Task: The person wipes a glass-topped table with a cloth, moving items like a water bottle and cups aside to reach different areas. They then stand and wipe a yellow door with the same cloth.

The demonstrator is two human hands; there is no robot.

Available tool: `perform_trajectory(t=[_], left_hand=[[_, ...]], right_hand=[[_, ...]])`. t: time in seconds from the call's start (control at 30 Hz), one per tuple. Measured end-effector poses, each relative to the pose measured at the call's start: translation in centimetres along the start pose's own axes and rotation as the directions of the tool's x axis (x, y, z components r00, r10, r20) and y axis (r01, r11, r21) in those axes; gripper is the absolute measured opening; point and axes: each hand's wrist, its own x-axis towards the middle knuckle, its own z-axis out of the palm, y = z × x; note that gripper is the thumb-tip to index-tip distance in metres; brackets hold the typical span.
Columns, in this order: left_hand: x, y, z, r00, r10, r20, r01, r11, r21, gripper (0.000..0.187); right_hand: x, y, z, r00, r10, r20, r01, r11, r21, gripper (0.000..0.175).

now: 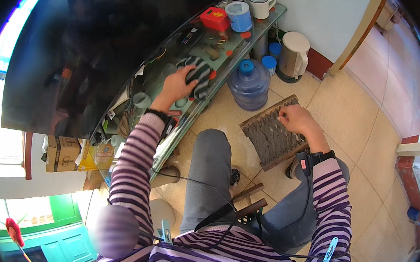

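My left hand (178, 85) rests on a dark cloth with pale stripes (199, 77), thumb and fingers pressed around its near side. The cloth lies bunched on the glass top of a stand (222, 62), close to its front edge. On the floor ahead stands a low wooden-framed stool (270, 138) with a seat of woven grey straps. Over the far right part of that seat is my right hand (297, 119), its fingers curled in. Whether those fingertips pinch a strap is hidden.
A large television (100, 52) looms along the stand's back. The glass also bears a red box (215, 18), a blue tub (238, 17) and a lidded white mug (259, 5). A water-cooler bottle (250, 85) and an electric kettle (293, 57) stand on the floor beyond.
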Motion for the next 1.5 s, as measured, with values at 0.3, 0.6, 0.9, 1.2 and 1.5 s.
perform_trajectory(t=[0.3, 0.6, 0.9, 1.2, 1.5], left_hand=[[-16.0, -0.2, -7.2, 0.914, -0.27, 0.304, 0.259, 0.963, 0.077, 0.051], [-26.2, -2.8, -10.2, 0.8, -0.488, 0.349, 0.511, 0.859, 0.03, 0.058], [-20.1, -4.4, -5.9, 0.908, -0.413, 0.076, 0.407, 0.91, 0.083, 0.069], [-22.7, -4.1, -5.9, 0.904, -0.421, 0.08, 0.418, 0.907, 0.057, 0.052], [-14.5, -9.1, -3.8, 0.921, -0.361, -0.147, 0.362, 0.932, -0.022, 0.053]], right_hand=[[-0.9, -0.2, -0.3, 0.998, -0.054, -0.02, 0.054, 0.998, 0.016, 0.025], [-0.7, -0.3, 0.1, 0.998, -0.068, -0.001, 0.068, 0.998, -0.012, 0.026], [0.2, -0.4, 1.1, 0.997, -0.068, 0.042, 0.07, 0.995, -0.066, 0.026], [0.3, 0.2, 2.4, 0.992, -0.113, 0.047, 0.116, 0.991, -0.069, 0.026], [2.2, -0.2, 2.4, 0.987, -0.147, 0.069, 0.151, 0.986, -0.07, 0.028]])
